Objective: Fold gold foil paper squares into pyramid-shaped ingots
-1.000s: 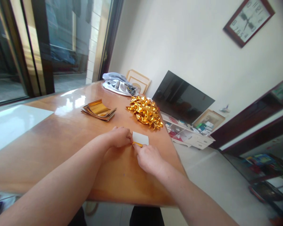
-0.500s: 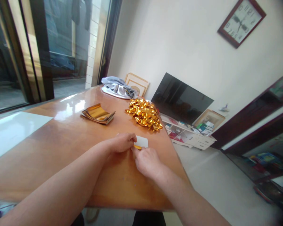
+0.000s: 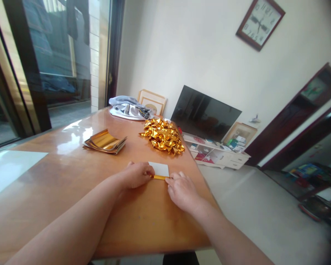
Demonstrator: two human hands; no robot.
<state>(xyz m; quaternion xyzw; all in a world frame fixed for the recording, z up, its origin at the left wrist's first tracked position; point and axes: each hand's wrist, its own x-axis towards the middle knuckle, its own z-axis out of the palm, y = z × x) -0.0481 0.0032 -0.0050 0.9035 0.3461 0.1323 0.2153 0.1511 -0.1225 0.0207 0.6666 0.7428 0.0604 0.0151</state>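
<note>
Right hand (image 3: 183,192) moved outward; left hand (image 3: 135,175) at one gold strip (image 3: 160,177).

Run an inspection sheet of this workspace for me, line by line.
Surface: glossy wooden table, white sheet on its left.
Items in hand: white card, gold foil strip along its near edge.
Clutter: crumpled gold foil pile, gold foil sheet stack, grey cloth.
Hands: left hand at the card's left end; right hand at the strip's right end.
Cables: nothing seen.
Surroundings: television, wall clock, glass door.
</note>
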